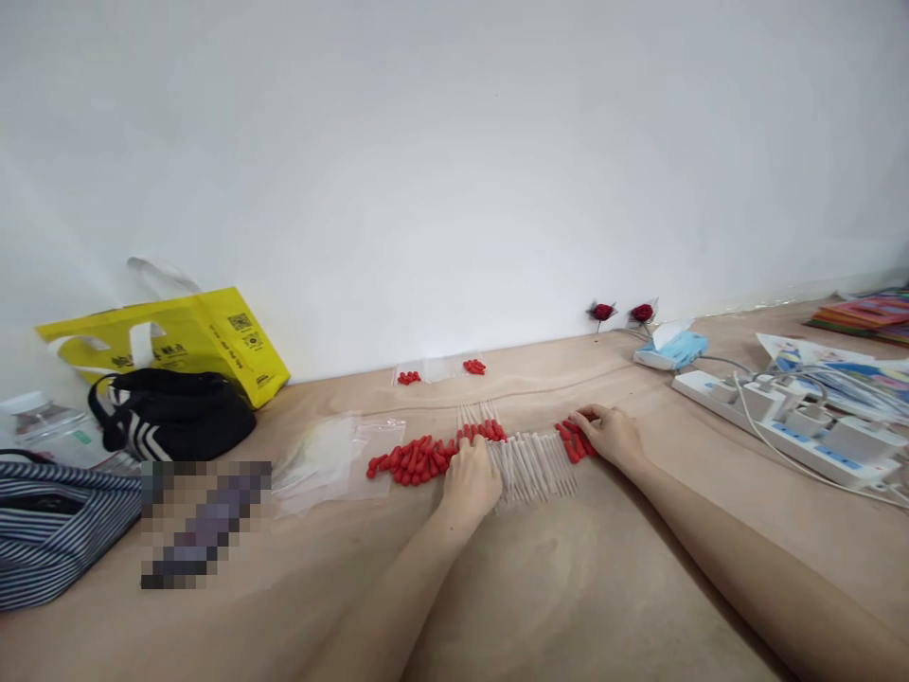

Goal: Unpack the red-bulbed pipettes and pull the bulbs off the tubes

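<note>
My left hand (472,478) is closed, its fingers curled down at a row of red rounded pieces (490,430) with thin pale sticks pointing away from me. What its fingertips hold is hidden. A loose heap of red pieces (412,461) lies just left of it. Between my hands, many thin whitish sticks (536,466) lie side by side in a row. My right hand (611,436) rests at the right end of this row, thumb and fingers closed at a small group of red pieces (574,443).
Clear plastic bags (341,455) lie left of the heap; two small bags with red pieces (474,367) lie by the wall. A yellow bag (213,341), black pouch (185,412) and striped bag (63,530) are left. A tissue pack (674,350) and power strip (788,436) are right.
</note>
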`<act>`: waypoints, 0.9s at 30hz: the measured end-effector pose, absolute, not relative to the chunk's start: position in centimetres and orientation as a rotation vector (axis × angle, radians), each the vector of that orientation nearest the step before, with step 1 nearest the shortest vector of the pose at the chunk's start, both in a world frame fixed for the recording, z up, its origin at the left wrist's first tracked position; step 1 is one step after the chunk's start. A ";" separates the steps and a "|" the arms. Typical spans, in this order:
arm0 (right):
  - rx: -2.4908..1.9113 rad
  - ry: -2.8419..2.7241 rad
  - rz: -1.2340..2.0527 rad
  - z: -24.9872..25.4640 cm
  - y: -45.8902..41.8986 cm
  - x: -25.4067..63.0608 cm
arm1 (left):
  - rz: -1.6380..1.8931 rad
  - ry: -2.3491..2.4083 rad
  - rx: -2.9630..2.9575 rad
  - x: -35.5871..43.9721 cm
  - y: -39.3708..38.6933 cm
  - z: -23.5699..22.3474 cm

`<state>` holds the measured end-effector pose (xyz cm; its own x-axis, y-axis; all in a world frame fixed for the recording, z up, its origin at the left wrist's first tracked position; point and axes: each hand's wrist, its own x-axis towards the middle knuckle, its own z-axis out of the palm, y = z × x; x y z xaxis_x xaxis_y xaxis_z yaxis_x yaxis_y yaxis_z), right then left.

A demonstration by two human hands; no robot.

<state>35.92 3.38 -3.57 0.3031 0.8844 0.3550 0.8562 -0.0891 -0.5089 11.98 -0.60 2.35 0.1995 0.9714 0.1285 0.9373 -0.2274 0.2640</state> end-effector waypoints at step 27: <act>-2.020 -1.808 0.341 1.3 6.2 23.7 | 0.837 1.165 2.742 9.7 -3.9 -0.1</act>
